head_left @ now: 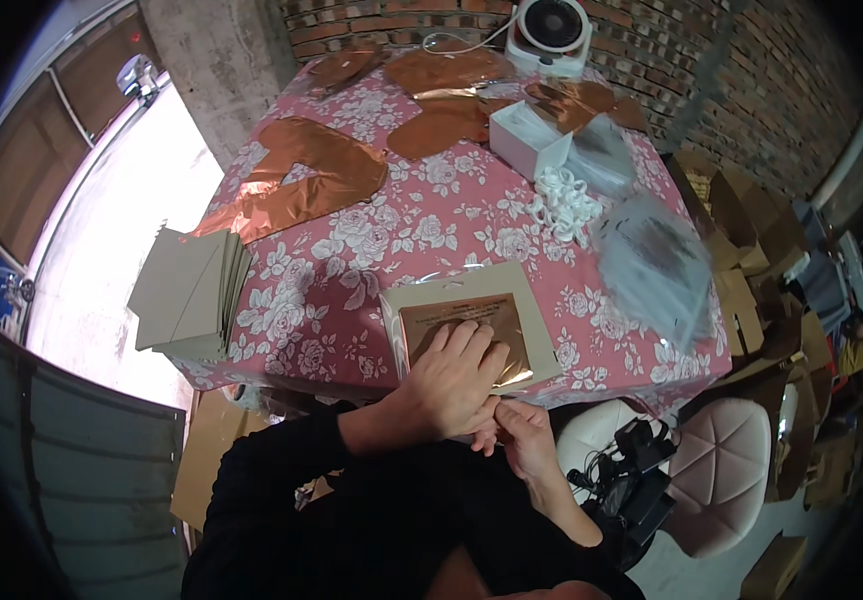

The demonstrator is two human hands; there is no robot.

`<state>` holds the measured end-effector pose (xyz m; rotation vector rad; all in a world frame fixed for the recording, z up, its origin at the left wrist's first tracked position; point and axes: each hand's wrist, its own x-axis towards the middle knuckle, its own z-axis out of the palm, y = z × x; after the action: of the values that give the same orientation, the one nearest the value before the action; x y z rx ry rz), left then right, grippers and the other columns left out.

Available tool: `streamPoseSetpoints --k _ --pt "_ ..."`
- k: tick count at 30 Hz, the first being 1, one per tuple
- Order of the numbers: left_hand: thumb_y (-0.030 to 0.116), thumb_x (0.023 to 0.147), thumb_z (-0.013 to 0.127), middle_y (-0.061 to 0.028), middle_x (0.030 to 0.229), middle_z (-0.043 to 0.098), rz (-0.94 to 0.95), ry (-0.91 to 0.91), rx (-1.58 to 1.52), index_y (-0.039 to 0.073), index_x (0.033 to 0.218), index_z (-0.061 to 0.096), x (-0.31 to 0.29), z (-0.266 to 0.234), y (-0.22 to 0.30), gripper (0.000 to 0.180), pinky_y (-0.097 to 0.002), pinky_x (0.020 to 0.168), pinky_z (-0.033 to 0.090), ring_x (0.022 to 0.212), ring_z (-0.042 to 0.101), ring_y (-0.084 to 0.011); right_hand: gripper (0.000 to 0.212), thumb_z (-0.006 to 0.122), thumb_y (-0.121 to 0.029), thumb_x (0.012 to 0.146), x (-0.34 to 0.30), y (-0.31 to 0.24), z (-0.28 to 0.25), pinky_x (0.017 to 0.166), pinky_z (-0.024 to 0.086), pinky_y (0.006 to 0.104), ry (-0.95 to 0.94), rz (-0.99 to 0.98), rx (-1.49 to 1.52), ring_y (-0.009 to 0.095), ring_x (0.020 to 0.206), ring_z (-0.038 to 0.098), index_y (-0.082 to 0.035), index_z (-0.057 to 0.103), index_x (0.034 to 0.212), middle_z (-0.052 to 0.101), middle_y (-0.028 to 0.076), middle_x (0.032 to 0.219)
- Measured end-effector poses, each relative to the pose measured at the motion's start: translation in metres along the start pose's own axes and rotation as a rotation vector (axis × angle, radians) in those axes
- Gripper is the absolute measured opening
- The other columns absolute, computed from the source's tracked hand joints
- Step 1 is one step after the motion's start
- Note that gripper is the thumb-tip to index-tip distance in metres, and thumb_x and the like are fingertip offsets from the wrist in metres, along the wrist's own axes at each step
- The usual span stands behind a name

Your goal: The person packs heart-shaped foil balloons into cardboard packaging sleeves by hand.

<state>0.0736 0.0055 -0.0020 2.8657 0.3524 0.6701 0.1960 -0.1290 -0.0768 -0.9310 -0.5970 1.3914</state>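
Observation:
At the table's near edge lies a grey cardboard sheet (526, 300), with a folded copper-coloured foil piece (451, 316) on it. Clear plastic glints along the card's left and far edges. My left hand (456, 378) rests on the foil, its fingers stretched forward over it. Just below the card's near edge, my right hand (523, 432) is closed in a pinch beside the left hand. Whatever it grips is hidden or too small to make out.
A stack of grey cards (186, 290) stands at left. Copper foil shapes (321, 170) lie farther back. At right are a white box (529, 140), white ribbon coils (563, 205) and clear plastic bags (651, 265). A fan (551, 35) stands behind; a chair (716, 475) stands near right.

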Motion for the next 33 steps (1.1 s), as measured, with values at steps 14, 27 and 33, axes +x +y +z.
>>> streamPoseSetpoints --k 14,27,33 --pt "0.019 0.067 0.073 -0.0245 0.116 0.050 -0.102 0.124 -0.006 -0.006 0.117 0.052 -0.001 0.006 0.005 0.060 -0.0472 0.095 0.042 0.110 0.050 -0.0401 0.035 0.045 -0.022 0.102 0.005 0.003 -0.001 0.049 0.047 0.0251 0.024 -0.005 -0.097 0.019 0.057 0.064 0.003 0.065 0.090 0.070 0.016 0.079" --pt "0.016 0.066 0.072 -0.0250 0.117 0.049 -0.154 0.135 -0.079 -0.005 0.118 0.050 0.002 0.003 0.005 0.060 -0.0485 0.097 0.040 0.112 0.047 -0.0417 0.033 0.042 -0.019 0.102 0.001 0.006 0.000 0.044 0.048 0.0239 0.041 0.040 -0.055 0.019 0.053 0.064 0.004 0.064 0.092 0.070 0.021 0.079" --pt "0.016 0.072 0.075 -0.0249 0.119 0.052 -0.265 0.258 -0.214 -0.004 0.116 0.054 -0.020 -0.032 -0.026 0.053 -0.0476 0.095 0.042 0.111 0.051 -0.0415 0.034 0.043 -0.021 0.102 0.001 -0.020 0.023 0.039 0.047 0.0251 0.108 0.056 -0.050 0.020 0.050 0.064 0.007 0.062 0.101 0.070 0.021 0.076"
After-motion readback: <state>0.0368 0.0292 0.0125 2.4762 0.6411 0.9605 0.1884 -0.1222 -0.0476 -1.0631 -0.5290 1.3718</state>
